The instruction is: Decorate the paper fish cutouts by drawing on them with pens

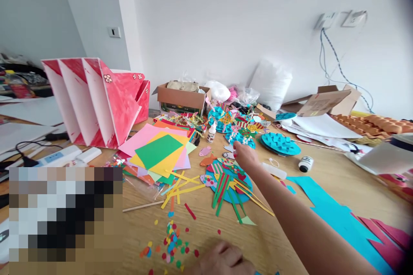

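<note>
The right hand (245, 156) reaches out over the tabletop (134, 227), its fingers drawn together just beside a pale paper fish (228, 155); I cannot tell whether its grip holds anything. That fish lies near the far edge of a blue disc (240, 198), which carries more paper fish and a fan of green and red strips (222, 187). The left hand (222, 261) is low at the near edge of the view, fingers bent, close to scattered paper dots (171, 242); whether its grip is closed on something cannot be seen.

Left of the disc are loose yellow strips (190, 188) and a stack of coloured sheets (158, 151), green on top. A small white glue bottle (211, 134) stands beyond the fish. To the right are a blue plate (280, 145) covered in raised pieces, a bottle with a black cap (306, 164) lying on its side, and a large cut blue sheet (338, 219). A red file holder (121, 103) and a cardboard box (179, 96) stand farther back.
</note>
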`<state>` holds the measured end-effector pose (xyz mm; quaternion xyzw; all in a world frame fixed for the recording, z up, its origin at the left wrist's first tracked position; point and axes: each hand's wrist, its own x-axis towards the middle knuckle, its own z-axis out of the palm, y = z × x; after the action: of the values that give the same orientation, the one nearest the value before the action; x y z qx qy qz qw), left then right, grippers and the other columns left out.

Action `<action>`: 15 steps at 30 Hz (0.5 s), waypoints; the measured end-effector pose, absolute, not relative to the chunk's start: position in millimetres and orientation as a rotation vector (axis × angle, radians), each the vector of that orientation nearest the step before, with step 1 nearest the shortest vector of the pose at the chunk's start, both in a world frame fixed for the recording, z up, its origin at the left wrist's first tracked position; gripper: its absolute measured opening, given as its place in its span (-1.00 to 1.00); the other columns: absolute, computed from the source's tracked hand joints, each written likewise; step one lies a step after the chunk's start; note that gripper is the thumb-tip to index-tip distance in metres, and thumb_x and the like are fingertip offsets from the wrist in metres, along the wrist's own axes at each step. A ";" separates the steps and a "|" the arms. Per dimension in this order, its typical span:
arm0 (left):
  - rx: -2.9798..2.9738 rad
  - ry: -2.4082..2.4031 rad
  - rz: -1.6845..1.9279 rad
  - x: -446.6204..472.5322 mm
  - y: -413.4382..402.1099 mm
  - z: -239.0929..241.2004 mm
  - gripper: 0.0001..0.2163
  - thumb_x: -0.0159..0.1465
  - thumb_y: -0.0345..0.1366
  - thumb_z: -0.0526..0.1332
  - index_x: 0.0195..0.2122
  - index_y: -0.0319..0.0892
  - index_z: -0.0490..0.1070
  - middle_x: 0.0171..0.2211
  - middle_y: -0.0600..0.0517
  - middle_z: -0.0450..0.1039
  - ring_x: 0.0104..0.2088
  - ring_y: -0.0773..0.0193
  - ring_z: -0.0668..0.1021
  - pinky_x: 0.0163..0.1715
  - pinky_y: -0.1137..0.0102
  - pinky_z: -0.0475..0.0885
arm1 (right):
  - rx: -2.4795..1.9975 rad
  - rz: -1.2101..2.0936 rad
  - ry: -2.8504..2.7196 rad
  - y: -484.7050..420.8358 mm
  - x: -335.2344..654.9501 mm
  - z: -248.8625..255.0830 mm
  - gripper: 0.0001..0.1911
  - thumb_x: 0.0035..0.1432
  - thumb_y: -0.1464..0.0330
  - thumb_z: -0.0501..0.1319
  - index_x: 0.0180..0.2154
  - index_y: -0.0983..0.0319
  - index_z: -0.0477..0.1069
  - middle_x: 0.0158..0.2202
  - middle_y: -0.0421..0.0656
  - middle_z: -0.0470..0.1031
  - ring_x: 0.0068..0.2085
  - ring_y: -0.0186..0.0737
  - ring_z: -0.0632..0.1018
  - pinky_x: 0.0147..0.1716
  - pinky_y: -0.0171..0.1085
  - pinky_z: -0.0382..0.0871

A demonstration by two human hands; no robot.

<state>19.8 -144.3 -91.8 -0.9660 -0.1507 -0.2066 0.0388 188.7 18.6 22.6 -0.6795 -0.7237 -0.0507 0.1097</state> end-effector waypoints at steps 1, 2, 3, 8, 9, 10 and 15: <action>-2.935 -0.445 -0.613 18.5 -144.6 -87.4 -0.88 0.36 -0.23 0.06 -0.30 -0.09 0.30 -0.42 0.15 0.41 -0.37 0.38 0.42 -0.39 0.45 0.26 | -1.964 -0.170 -2.127 7.2 191.0 27.3 -0.76 0.21 0.44 -0.04 -0.20 0.26 0.37 -0.35 -0.08 0.50 -0.30 -0.20 0.54 -0.44 -0.33 0.20; -2.912 -0.448 -0.611 16.9 -145.1 -83.0 -0.88 0.36 -0.23 0.07 -0.30 -0.08 0.30 -0.41 0.14 0.41 -0.37 0.36 0.42 -0.40 0.44 0.26 | -1.946 -0.188 -2.117 -6.6 194.5 30.7 -0.76 0.20 0.44 -0.06 -0.20 0.25 0.35 -0.34 -0.07 0.50 -0.31 -0.18 0.54 -0.45 -0.33 0.19; -2.906 -0.424 -0.607 15.1 -146.0 -78.7 -0.91 0.36 -0.25 0.07 -0.27 -0.09 0.30 -0.37 0.13 0.42 -0.35 0.35 0.42 -0.39 0.43 0.26 | -1.939 -0.196 -2.107 -22.9 198.9 32.4 -0.78 0.19 0.43 -0.05 -0.21 0.24 0.34 -0.37 -0.07 0.50 -0.35 -0.17 0.53 -0.47 -0.32 0.17; -2.947 -0.437 -0.543 6.8 -154.4 -56.9 -0.89 0.30 -0.26 0.13 -0.29 -0.19 0.29 -0.28 0.06 0.40 -0.25 0.27 0.42 -0.30 0.38 0.30 | -1.828 -0.046 -2.011 -127.2 226.6 13.8 -0.89 0.16 0.29 0.02 -0.39 0.16 0.21 -0.57 -0.24 0.39 -0.54 -0.27 0.42 -0.55 -0.36 0.19; -2.985 -0.449 -0.509 5.8 -156.5 -52.6 -0.84 0.29 -0.20 0.14 -0.28 -0.20 0.29 -0.25 0.05 0.39 -0.23 0.24 0.41 -0.28 0.37 0.31 | -1.819 0.007 -1.977 -147.1 231.3 7.3 -0.86 0.16 0.26 0.02 -0.43 0.15 0.18 -0.62 -0.27 0.35 -0.58 -0.29 0.39 -0.58 -0.37 0.18; -3.015 -0.484 -0.496 4.9 -158.6 -48.5 -0.84 0.28 -0.20 0.14 -0.27 -0.20 0.29 -0.23 0.05 0.38 -0.21 0.24 0.40 -0.23 0.36 0.32 | -1.827 0.053 -1.954 -164.5 235.5 1.0 -0.83 0.17 0.24 0.01 -0.44 0.14 0.17 -0.63 -0.28 0.32 -0.59 -0.29 0.38 -0.59 -0.37 0.19; -3.075 -0.552 -0.430 1.3 -166.8 -35.0 -0.85 0.33 -0.26 0.08 -0.13 -0.19 0.28 -0.13 0.02 0.36 -0.10 0.23 0.37 -0.06 0.34 0.27 | -1.926 0.041 -1.858 -207.3 249.8 -18.0 -0.81 0.15 0.22 -0.02 -0.44 0.14 0.20 -0.61 -0.23 0.40 -0.60 -0.24 0.42 -0.59 -0.33 0.21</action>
<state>1.3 -166.8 -35.0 -0.9751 -0.1749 -0.1365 -0.0062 249.8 -207.3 -18.0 -0.7002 -0.6755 0.0147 0.2304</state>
